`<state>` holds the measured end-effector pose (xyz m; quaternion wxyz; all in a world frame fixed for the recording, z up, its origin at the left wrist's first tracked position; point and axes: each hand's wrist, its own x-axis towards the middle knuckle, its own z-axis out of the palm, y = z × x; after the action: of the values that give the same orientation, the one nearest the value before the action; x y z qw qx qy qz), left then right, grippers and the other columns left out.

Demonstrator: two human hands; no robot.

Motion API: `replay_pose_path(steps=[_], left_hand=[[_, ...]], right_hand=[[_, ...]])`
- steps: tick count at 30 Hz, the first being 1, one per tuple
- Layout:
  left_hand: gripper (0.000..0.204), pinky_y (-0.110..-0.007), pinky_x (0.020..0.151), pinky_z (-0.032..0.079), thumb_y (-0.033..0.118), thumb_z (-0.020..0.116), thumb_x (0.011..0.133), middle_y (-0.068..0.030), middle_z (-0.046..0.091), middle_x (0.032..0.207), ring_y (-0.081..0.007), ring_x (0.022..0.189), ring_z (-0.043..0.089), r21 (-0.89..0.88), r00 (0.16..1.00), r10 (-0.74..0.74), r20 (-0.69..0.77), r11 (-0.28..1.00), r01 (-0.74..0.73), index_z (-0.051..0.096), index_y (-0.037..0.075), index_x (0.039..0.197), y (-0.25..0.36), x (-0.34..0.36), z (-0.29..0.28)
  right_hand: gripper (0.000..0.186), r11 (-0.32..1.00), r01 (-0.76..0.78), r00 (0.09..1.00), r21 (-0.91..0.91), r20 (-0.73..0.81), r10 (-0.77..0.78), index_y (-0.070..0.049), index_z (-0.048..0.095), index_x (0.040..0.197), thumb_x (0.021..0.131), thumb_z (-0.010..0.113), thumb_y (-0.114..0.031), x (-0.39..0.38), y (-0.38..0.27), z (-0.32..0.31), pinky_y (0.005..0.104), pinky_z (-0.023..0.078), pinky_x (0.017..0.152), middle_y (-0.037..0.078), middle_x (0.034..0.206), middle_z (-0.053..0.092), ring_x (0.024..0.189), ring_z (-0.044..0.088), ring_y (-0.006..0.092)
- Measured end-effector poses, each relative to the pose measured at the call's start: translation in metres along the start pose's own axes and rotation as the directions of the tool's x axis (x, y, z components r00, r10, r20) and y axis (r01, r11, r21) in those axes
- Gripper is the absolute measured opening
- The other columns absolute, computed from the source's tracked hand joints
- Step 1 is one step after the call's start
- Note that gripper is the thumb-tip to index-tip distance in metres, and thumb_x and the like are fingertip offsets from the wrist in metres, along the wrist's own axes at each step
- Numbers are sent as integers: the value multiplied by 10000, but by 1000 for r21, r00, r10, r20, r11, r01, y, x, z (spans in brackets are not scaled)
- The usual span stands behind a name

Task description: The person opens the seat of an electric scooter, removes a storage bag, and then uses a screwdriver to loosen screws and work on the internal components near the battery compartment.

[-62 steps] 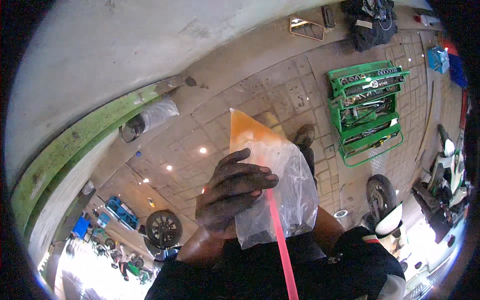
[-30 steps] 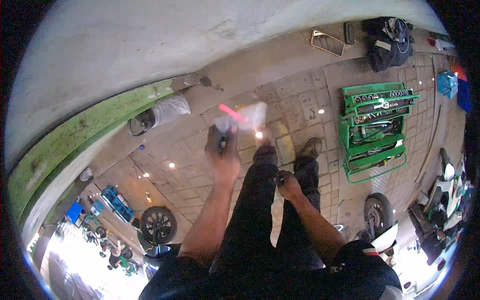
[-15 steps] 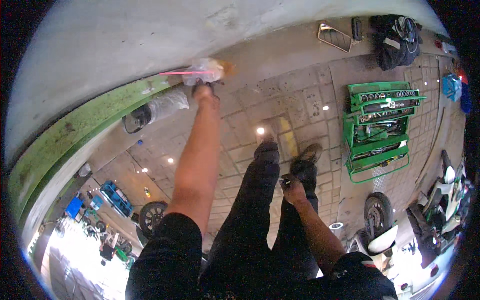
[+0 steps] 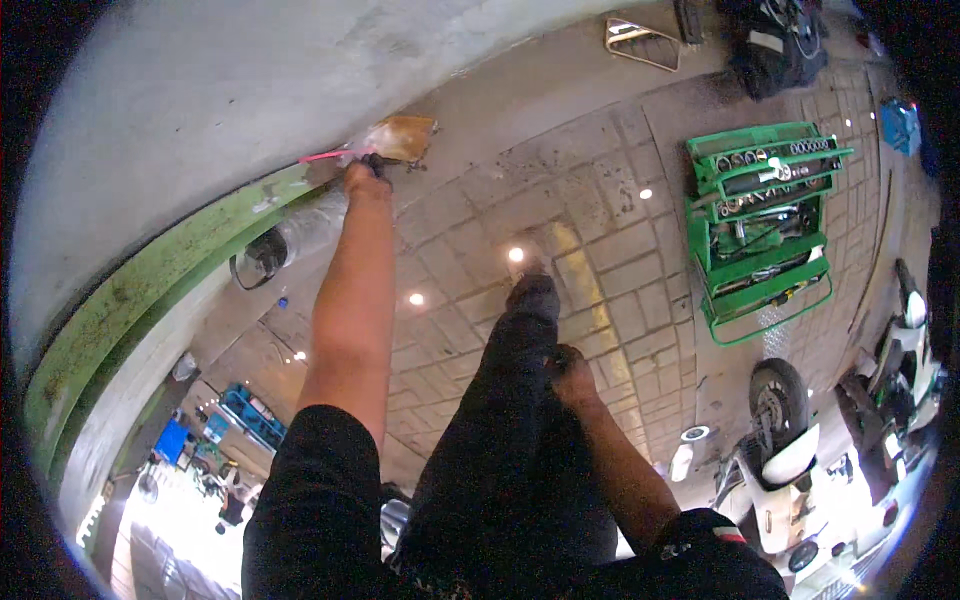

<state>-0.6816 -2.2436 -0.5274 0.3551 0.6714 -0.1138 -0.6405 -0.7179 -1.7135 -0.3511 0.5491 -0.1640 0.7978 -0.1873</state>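
Observation:
My left arm reaches far forward to the base of the wall. There my left hand [image 4: 368, 176] is closed at a crumpled clear plastic bag [image 4: 352, 156], its fingers partly hidden. A thin pink strip [image 4: 322, 156] sticks out leftward beside the bag. Just past the fingers lies a brown, flat piece [image 4: 403, 136], perhaps cardboard, against the wall. My right hand [image 4: 572, 378] hangs low beside my leg, fingers curled; what they hold is too dark to make out.
A green cantilever toolbox [image 4: 765, 225] stands unfolded at the right, full of sockets and wrenches. Along the left wall runs a green ledge [image 4: 150, 255], with a plastic-wrapped roll [image 4: 310, 232] below. A framed mirror [image 4: 643, 45], a black bag [image 4: 775, 55] and a motorcycle wheel [image 4: 778, 400] are around.
The view has shifted. The plastic bag and pink strip have moved left with my left hand, uncovering more of the brown piece. My right hand has moved slightly, near my leg; its dark object shows less.

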Motion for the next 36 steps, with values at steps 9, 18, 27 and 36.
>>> replay_pose_path(steps=[9,18,27,36], left_hand=[[157,-360,727,545,227,569,927,-43,625,894,-205,795,607,204,969,-89,232,978,41,598,108,1024,-27,-112,-22],[483,-370,754,501,212,531,929,-155,559,1173,-245,920,580,842,786,-384,484,-40,-538,439,0,1354,-43,-339,-216],[359,-445,848,463,255,549,888,-154,595,1119,-292,1010,595,-419,269,-826,494,-498,-759,524,31,1167,5,-511,-292],[157,-440,694,516,202,657,808,-79,695,867,-253,808,663,-959,130,-984,-122,83,-272,672,74,897,-173,-689,-225]], right_hand=[[307,943,-155,962,294,-174,212,-11,618,1095,881,646,-229,-52,45,-8,405,515,850,221,1054,653,985,650,340],[345,886,-273,684,376,-572,453,-51,649,1096,879,606,-316,-328,201,78,432,512,836,207,1071,662,988,642,358],[286,352,-680,310,643,-183,933,-68,714,945,797,539,-238,-671,296,407,432,530,803,187,1042,677,964,654,350],[264,-154,-353,122,923,208,970,-84,718,1031,859,568,-217,-710,289,506,393,534,800,121,1108,685,1022,657,288]])
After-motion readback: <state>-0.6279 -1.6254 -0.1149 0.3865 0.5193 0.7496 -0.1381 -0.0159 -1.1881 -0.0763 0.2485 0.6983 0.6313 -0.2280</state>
